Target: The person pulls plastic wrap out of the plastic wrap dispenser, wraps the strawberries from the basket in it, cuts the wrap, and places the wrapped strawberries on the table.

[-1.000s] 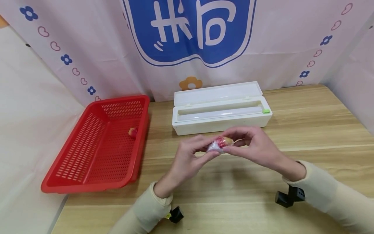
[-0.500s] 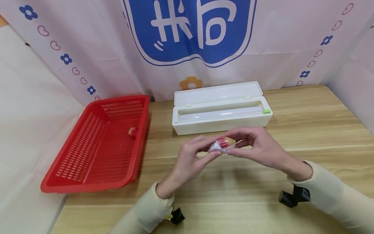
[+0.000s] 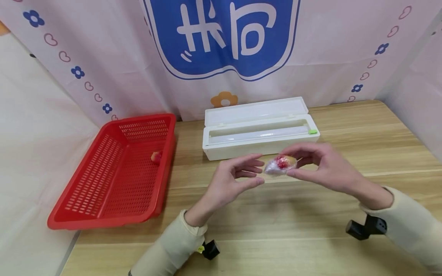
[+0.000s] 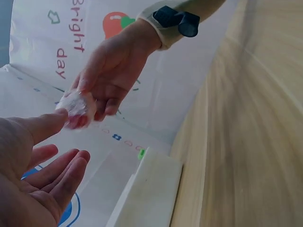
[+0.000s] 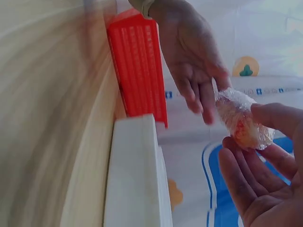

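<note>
A small red and yellow fruit (image 3: 282, 163), wrapped in crinkled cling film, is held above the table between the thumb and fingers of my right hand (image 3: 326, 167). In the right wrist view the film around the fruit (image 5: 244, 124) is bunched at the end facing my left hand (image 5: 191, 56). My left hand (image 3: 229, 177) is just left of the fruit, fingers spread and parted from the thumb, nothing between them. Seen from the left wrist, the left thumb tip overlaps the edge of the wrapped fruit (image 4: 78, 109).
Behind the hands stands a long white cling film box (image 3: 260, 147), lid up, with a roll inside and a green slider (image 3: 312, 132). To the left is a red plastic basket (image 3: 162, 188) holding another red and yellow fruit (image 3: 156, 157). A printed curtain (image 3: 138, 88) hangs behind the wooden table.
My left fingers have let go of the wrapped fruit and spread apart. The right hand has carried it a short way to the right.
</note>
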Action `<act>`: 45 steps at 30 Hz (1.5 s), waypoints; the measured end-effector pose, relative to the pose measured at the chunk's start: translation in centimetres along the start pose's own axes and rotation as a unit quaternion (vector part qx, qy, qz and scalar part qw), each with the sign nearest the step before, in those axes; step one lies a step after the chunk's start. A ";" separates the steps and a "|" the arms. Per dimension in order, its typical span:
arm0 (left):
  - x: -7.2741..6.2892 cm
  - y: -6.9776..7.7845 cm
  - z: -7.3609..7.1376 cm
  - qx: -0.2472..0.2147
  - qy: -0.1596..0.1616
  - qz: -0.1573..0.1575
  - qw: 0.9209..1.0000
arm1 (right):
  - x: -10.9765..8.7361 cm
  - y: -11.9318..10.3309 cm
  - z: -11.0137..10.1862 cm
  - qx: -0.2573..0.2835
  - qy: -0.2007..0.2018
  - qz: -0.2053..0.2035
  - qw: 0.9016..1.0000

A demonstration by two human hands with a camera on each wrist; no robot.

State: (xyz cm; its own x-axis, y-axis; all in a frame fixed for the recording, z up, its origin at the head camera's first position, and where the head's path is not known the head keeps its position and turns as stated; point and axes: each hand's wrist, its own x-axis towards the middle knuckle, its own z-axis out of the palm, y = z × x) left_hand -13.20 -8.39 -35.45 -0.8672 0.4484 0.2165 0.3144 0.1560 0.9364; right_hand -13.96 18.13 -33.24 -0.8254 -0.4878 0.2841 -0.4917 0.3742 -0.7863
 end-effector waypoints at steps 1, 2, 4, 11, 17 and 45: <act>0.1 -0.1 -0.2 0.005 0.006 -0.002 1.000 | -0.1 0.2 -0.6 -0.010 0.003 0.003 1.000; 0.2 -0.1 -0.4 0.013 0.015 -0.004 1.000 | -0.2 0.4 -1.1 -0.015 0.004 0.006 1.000; 0.4 -0.3 -1.0 0.041 0.036 -0.005 0.998 | -0.3 1.2 -2.4 -0.017 0.004 0.016 1.000; 1.3 -1.5 -3.3 0.244 0.109 0.011 0.963 | -1.4 6.6 -7.5 0.002 0.011 0.073 0.997; 1.8 -2.3 -4.4 0.386 0.116 -0.041 0.914 | -3.2 11.8 -11.0 -0.001 0.026 0.169 0.985; 1.8 -4.6 -4.7 0.494 0.104 -0.075 0.860 | -6.1 19.1 -14.2 -0.037 0.082 0.320 0.943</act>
State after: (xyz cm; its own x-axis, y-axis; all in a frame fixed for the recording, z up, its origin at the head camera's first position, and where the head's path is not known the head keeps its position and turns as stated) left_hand -17.99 -12.46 -38.06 -0.9444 0.2069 0.2556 0.2788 0.9159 0.2887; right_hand -22.23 39.47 -42.23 -0.9885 -0.0164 -0.1502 0.1094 0.6082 -0.7862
